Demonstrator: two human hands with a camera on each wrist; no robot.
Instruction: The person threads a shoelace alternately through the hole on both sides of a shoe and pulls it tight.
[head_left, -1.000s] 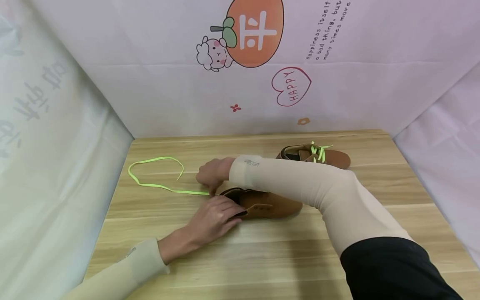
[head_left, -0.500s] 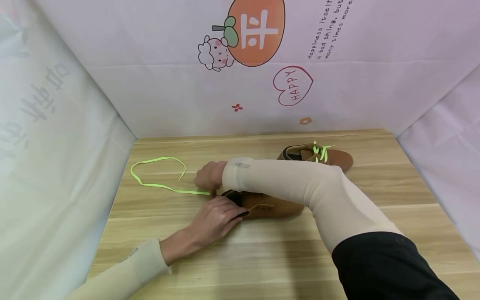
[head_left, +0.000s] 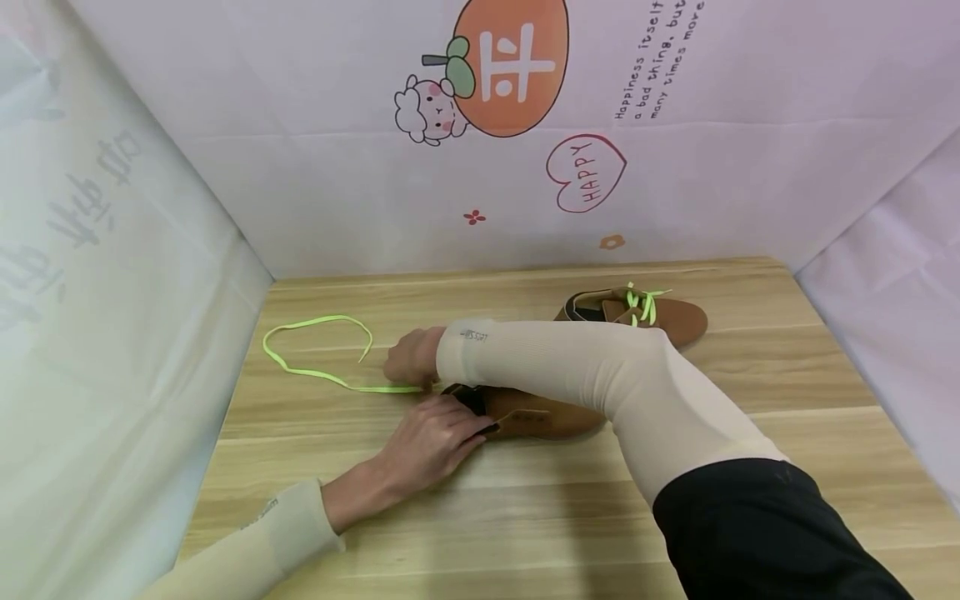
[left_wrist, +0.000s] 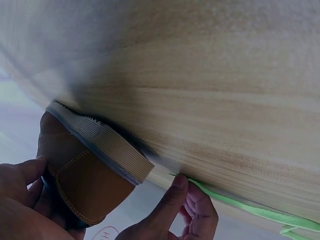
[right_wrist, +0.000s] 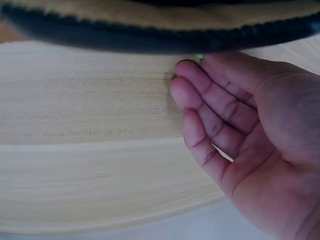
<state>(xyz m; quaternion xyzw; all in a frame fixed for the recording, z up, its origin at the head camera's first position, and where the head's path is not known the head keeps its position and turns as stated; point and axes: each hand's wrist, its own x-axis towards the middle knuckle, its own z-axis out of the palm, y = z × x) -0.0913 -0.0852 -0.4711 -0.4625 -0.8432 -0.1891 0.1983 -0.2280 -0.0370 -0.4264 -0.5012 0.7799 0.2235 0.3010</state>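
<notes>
R grip (head_left: 411, 357) pinched the neon-green lace (left_wrist: 250, 207) near one end, thumb against fingertip; other fingers bent loosely, per R wrist view, where the pinch was partly hidden by the dark collar overhead & only a speck of green showed. L grip (head_left: 431, 442) held the near brown shoe (head_left: 551, 417) by the near side of its opening, thumb on the outside. That shoe sat approx. mid worktop (head_left: 495, 525), sole side down, toe pointing R, heel just beside R grip. Whether the heel was fully flat: couldn't tell.

Rest of lace ran L from the pinch along the worktop, then curved back in an open loop w/ its free end lying near R grip. R arm, in a pale sleeve (head_left: 540, 354) w/ a black sleeve (head_left: 757, 521) above it, crossed over the near shoe & hid part of its far side. L forearm also had a pale cover (head_left: 266, 542).

Far R, nr back edge: 2nd brown shoe (head_left: 678, 323), toe R, green lace through it. Behind: white cloth (head_left: 315, 192) w/ orange fruit print (head_left: 513, 71) & "HAPPY" heart (head_left: 588, 173).
</notes>
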